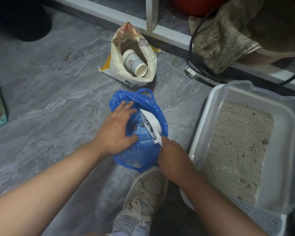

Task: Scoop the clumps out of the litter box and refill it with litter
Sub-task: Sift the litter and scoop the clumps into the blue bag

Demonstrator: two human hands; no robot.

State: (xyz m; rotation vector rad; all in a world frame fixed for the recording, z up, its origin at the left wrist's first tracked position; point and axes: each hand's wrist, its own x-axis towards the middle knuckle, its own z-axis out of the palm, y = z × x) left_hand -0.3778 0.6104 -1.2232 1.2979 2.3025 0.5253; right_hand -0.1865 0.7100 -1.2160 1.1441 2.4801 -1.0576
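The right hand (173,155) grips the white plastic scoop (152,124) tilted inside the blue plastic bag (143,150), whose rim the spread left hand (117,128) presses open.

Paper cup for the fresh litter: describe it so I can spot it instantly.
Look past the blue bag to the open cream litter sack by the white frame. The cup lies tilted inside it on dark litter, the only white cylinder there.
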